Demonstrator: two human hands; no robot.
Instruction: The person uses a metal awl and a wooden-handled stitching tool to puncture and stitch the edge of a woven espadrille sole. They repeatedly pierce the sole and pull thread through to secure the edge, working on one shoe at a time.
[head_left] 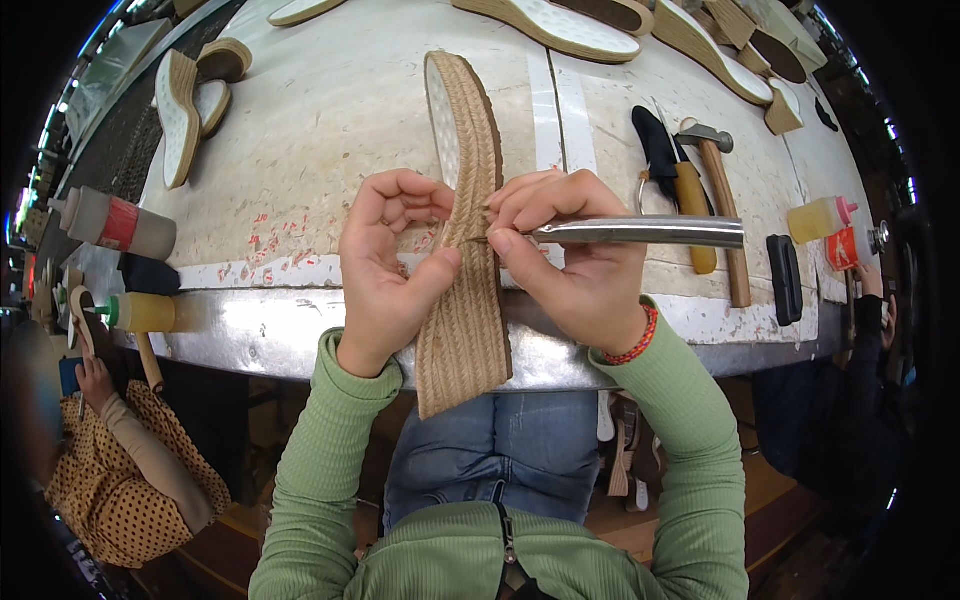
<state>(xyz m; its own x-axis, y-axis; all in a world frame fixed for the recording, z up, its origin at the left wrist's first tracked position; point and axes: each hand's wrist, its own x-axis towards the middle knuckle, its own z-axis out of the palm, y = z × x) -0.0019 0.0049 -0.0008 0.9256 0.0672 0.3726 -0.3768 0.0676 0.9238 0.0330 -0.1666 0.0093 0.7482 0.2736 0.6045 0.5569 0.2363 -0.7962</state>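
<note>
Left hand (385, 270) clasped round jute sole (465, 250); right hand (570, 265) tight around metal tool (640, 232)

Rough woven-jute sole (463, 300), glossy metal tool (640, 232)

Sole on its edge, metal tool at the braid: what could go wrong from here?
1. The tool tip sits right beside the left hand thumb where it presses the sole; a slip could jab it.
2. The sole overhangs the table edge toward the lap, held only by the two hands; a loosened grip could let it tip or drop.
3. The right hand pushes the tip into the braid; too much force might fray it.
</note>
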